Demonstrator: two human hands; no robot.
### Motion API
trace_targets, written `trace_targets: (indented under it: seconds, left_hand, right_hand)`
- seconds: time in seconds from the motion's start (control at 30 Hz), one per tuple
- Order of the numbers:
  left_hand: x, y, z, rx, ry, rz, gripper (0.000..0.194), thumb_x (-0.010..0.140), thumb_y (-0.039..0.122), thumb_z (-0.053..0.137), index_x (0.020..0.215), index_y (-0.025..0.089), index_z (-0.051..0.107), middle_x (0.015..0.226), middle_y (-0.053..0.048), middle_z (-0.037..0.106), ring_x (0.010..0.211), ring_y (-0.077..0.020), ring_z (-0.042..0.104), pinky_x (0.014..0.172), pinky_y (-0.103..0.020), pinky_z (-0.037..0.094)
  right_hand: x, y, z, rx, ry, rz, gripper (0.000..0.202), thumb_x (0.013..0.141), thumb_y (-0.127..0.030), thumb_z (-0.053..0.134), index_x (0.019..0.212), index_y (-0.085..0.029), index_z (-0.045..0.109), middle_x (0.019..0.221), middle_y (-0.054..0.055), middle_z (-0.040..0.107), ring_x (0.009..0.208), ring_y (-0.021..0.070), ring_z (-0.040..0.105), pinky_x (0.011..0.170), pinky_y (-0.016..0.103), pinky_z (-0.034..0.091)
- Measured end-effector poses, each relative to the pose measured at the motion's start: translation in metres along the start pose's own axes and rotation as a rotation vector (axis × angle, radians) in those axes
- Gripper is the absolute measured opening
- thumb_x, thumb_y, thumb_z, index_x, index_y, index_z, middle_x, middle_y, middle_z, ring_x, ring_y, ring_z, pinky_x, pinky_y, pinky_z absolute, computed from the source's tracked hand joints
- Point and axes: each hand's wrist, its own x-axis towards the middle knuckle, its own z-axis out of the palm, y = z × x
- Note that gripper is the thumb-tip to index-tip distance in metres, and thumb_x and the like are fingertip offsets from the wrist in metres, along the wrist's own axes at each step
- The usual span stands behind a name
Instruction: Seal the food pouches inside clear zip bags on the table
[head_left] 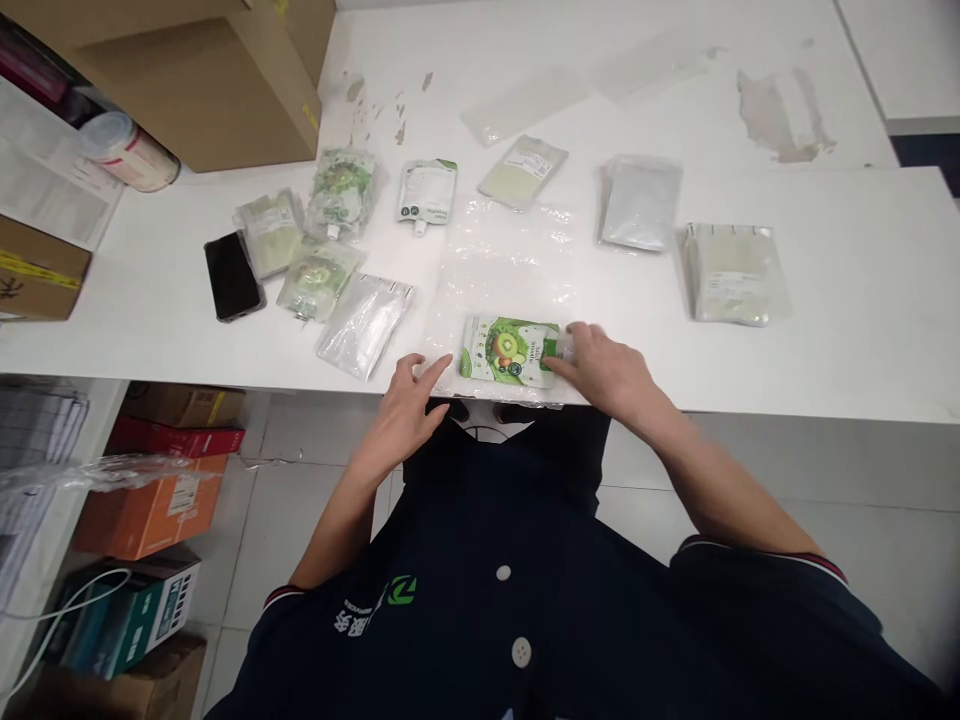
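Note:
A green-and-white smoothie pouch [502, 350] with a kiwi picture lies flat near the table's front edge, its spout end pointing right. Beneath it a sheet of clear bubble wrap [510, 260] is spread out. My right hand [604, 368] pinches the pouch at its spout end, between thumb and fingers. At the wrap's left edge, my left hand [405, 415] has its fingers apart and holds nothing; I cannot tell whether its fingertip touches the wrap. Behind the wrap lie a white-backed spout pouch [427, 193] and a pale green packet [523, 172].
Left are a wrapped pouch [343, 190], another bagged pouch [319, 280], clear bags [365, 325] and a black phone [234, 277]. Rightward lie a grey packet [641, 203] and stacked pale green packets [731, 273]. A cardboard box [217, 90] stands at the back left of the white table [847, 350].

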Motion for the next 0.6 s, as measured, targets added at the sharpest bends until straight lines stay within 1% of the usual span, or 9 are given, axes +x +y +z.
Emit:
trace_targets:
  seconds: [0.07, 0.1, 0.17, 0.23, 0.27, 0.33, 0.43, 0.5, 0.6]
  left_hand:
    - [0.001, -0.006, 0.004, 0.124, 0.049, 0.085, 0.056, 0.083, 0.029, 0.068, 0.137, 0.033, 0.057, 0.143, -0.011, 0.04, 0.104, -0.0259, 0.053, 0.099, -0.051, 0.045]
    - [0.002, -0.009, 0.006, 0.164, 0.075, 0.119, 0.049, 0.085, 0.028, 0.066, 0.133, 0.032, 0.061, 0.144, -0.013, 0.04, 0.108, -0.0283, 0.051, 0.1, -0.053, 0.043]
    - [0.006, -0.014, 0.008, 0.204, 0.128, 0.169, 0.032, 0.088, 0.029, 0.063, 0.119, 0.03, 0.07, 0.145, -0.013, 0.044, 0.117, -0.0327, 0.047, 0.102, -0.056, 0.039]
    - [0.012, -0.017, 0.007, 0.191, 0.17, 0.207, 0.02, 0.089, 0.028, 0.061, 0.103, 0.029, 0.075, 0.142, -0.01, 0.051, 0.126, -0.0352, 0.042, 0.107, -0.058, 0.033]
    - [0.015, -0.017, 0.006, 0.159, 0.175, 0.226, 0.017, 0.089, 0.027, 0.061, 0.097, 0.029, 0.076, 0.139, -0.009, 0.055, 0.13, -0.0353, 0.04, 0.11, -0.058, 0.03]
    - [0.023, -0.014, 0.003, 0.043, 0.149, 0.262, 0.013, 0.088, 0.026, 0.062, 0.091, 0.029, 0.075, 0.127, -0.007, 0.065, 0.135, -0.0337, 0.04, 0.114, -0.055, 0.026]
    - [0.034, -0.005, -0.002, -0.179, 0.095, 0.273, 0.01, 0.087, 0.026, 0.064, 0.088, 0.027, 0.073, 0.107, -0.005, 0.073, 0.135, -0.0294, 0.046, 0.117, -0.047, 0.026]
    - [0.041, 0.002, -0.005, -0.272, 0.088, 0.241, 0.008, 0.087, 0.027, 0.065, 0.088, 0.025, 0.073, 0.101, -0.005, 0.073, 0.128, -0.0274, 0.055, 0.113, -0.041, 0.033]
    - [0.053, 0.012, -0.008, -0.267, 0.151, 0.205, 0.012, 0.089, 0.031, 0.062, 0.09, 0.023, 0.071, 0.097, -0.004, 0.073, 0.105, -0.0229, 0.066, 0.097, -0.034, 0.045]
  right_hand:
    - [-0.006, 0.004, 0.002, -0.089, 0.151, -0.099, 0.062, 0.085, -0.062, 0.06, 0.13, -0.019, 0.054, 0.127, 0.021, 0.056, 0.113, 0.0412, 0.057, 0.085, 0.057, 0.051]
    - [-0.008, 0.008, 0.002, -0.098, 0.156, -0.216, 0.066, 0.086, -0.063, 0.058, 0.136, -0.02, 0.05, 0.139, 0.021, 0.049, 0.123, 0.0423, 0.052, 0.091, 0.059, 0.049]
    - [-0.012, 0.017, 0.003, -0.093, 0.056, -0.509, 0.073, 0.086, -0.064, 0.057, 0.146, -0.025, 0.042, 0.155, 0.016, 0.036, 0.138, 0.0413, 0.038, 0.104, 0.06, 0.042]
    - [-0.014, 0.026, 0.007, -0.109, -0.071, -0.707, 0.081, 0.083, -0.066, 0.062, 0.151, -0.031, 0.036, 0.162, 0.011, 0.027, 0.146, 0.04, 0.026, 0.111, 0.061, 0.034]
    - [-0.015, 0.03, 0.01, -0.129, -0.098, -0.746, 0.084, 0.081, -0.065, 0.064, 0.153, -0.033, 0.033, 0.163, 0.009, 0.025, 0.148, 0.0397, 0.023, 0.113, 0.062, 0.031]
    - [-0.013, 0.035, 0.017, -0.172, -0.078, -0.757, 0.083, 0.083, -0.06, 0.066, 0.154, -0.034, 0.031, 0.163, 0.009, 0.027, 0.149, 0.0391, 0.021, 0.114, 0.064, 0.027]
    - [-0.009, 0.039, 0.025, -0.164, 0.012, -0.77, 0.068, 0.09, -0.05, 0.061, 0.151, -0.03, 0.039, 0.158, 0.009, 0.037, 0.146, 0.0361, 0.029, 0.113, 0.06, 0.031]
    - [-0.005, 0.037, 0.025, -0.1, 0.059, -0.784, 0.053, 0.095, -0.042, 0.054, 0.146, -0.027, 0.048, 0.152, 0.01, 0.046, 0.142, 0.0331, 0.037, 0.112, 0.055, 0.036]
    - [0.003, 0.03, 0.014, 0.064, 0.092, -0.764, 0.041, 0.099, -0.036, 0.044, 0.137, -0.026, 0.056, 0.142, 0.008, 0.057, 0.135, 0.0268, 0.048, 0.111, 0.049, 0.04]
